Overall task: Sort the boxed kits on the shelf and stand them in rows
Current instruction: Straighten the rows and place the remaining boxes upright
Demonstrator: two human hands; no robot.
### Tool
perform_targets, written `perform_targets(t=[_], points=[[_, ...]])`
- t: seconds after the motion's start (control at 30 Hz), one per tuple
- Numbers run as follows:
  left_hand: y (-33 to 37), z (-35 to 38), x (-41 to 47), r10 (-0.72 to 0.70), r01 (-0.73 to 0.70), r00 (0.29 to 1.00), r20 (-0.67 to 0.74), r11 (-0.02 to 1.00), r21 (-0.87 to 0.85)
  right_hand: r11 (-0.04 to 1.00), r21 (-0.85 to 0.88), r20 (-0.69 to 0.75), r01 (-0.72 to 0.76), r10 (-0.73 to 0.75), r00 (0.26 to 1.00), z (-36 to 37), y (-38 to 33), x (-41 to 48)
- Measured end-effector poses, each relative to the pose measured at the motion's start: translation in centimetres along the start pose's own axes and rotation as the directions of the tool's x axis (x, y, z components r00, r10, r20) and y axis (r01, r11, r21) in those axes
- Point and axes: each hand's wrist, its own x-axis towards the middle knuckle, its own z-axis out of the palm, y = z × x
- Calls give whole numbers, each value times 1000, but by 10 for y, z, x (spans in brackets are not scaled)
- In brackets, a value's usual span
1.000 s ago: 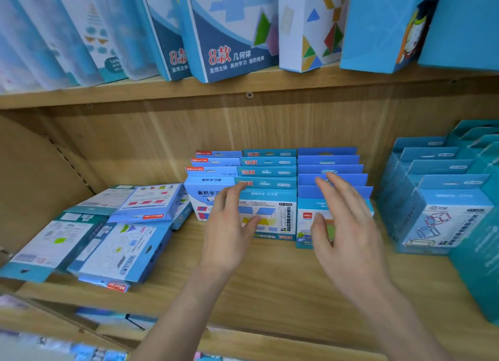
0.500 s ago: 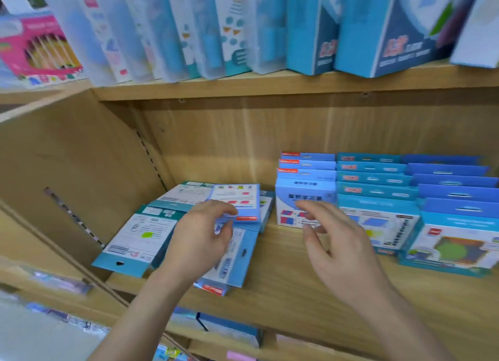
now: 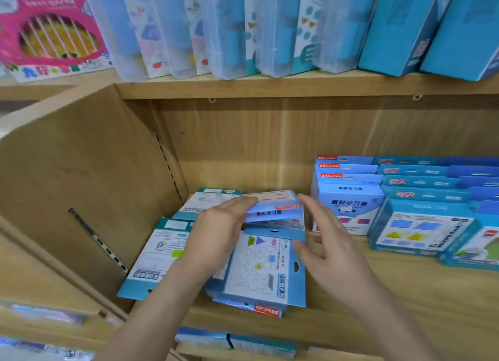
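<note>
- Left hand [image 3: 216, 236] has tipped the light-blue kit [image 3: 272, 211] up off the flat pile [image 3: 259, 269] since half a second back. Right hand [image 3: 334, 255] has swung over from the standing rows to the kit's right edge.
- Grip: left fingers curl over the kit's left edge, so we read it as a pinch; the thumb is hidden. Right hand is spread and holds nothing. We cannot tell if it touches the kit.
- Kit sits at frame centre, tilted, between our two hands, with its long axis left to right across the frame.
- Key relation: the matching row [image 3: 348, 204], with the same print on its front box, stands right of the kit, just past the right hand. That makes the right hand the nearer one.
- Our call: the move goes rightward. The kit's print reads upside down to us, so it needs a flip before it stands at the row's front.
- Teal kits [image 3: 159, 255] lie flat at centre left on the shelf board [image 3: 378, 301], unsorted.
</note>
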Motion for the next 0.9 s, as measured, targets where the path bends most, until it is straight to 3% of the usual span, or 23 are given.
perform_targets(t=[0.1,0.17,0.23,0.3,0.37,0.53,0.7,0.83,0.9], points=[[5,-32,-3,2,-22,987,-160,992,-121,1000,12,42,19,-19,999,-8,-15,5],[7,-49,-4,-102,48,985,-140,938,-344,998,43,-15,45,-44,999,-13,-26,11],[10,-61,-4,-255,159,964,-70,772,-615,990,122,-93,72,-61,994,-14,-34,19],[10,-68,-5,-347,242,938,18,616,-750,944,328,-110,34,3,994,-14,-38,24],[6,-70,-9,-374,297,924,82,565,-770,891,454,-94,7,40,995,-10,-37,26],[-2,-70,-15,-389,330,914,119,539,-775,873,486,-62,-41,82,995,1,-29,23],[-4,-73,-17,-422,328,903,73,573,-751,847,524,-6,-89,108,994,13,-22,22],[-5,-79,-23,-406,302,912,63,560,-772,716,668,76,-204,207,975,33,-24,19],[-6,-80,-27,-372,309,924,88,593,-743,698,674,103,-244,238,966,42,-23,20]])
